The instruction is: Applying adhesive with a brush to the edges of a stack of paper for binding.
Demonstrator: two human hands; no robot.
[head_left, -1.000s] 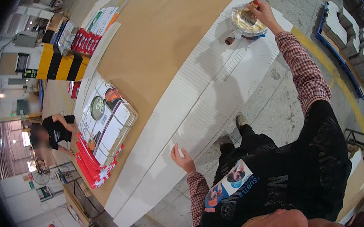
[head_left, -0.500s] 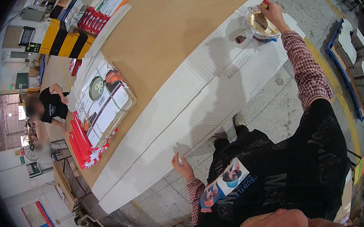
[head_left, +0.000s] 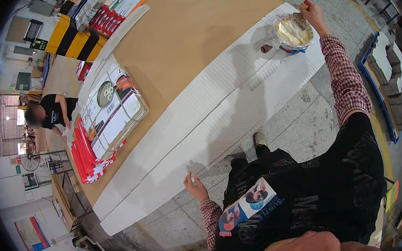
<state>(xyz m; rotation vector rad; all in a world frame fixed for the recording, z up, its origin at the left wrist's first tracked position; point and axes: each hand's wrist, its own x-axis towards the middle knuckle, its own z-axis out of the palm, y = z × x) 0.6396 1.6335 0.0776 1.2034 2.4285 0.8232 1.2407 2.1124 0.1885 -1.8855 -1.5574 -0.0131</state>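
The right hand [head_left: 314, 14] grips a red-handled brush [head_left: 302, 10] dipped into the bowl [head_left: 292, 31] on the white cardboard sheets [head_left: 210, 119], whose near edge the open-fingered left hand [head_left: 195, 188] touches

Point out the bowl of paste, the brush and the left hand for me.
bowl of paste [head_left: 283, 34]: head view, on the pale paste inside, left of centre.
brush [head_left: 305, 5]: head view, on its red handle tip above the right hand.
left hand [head_left: 195, 187]: head view, on the back of the hand at the white sheet's edge.
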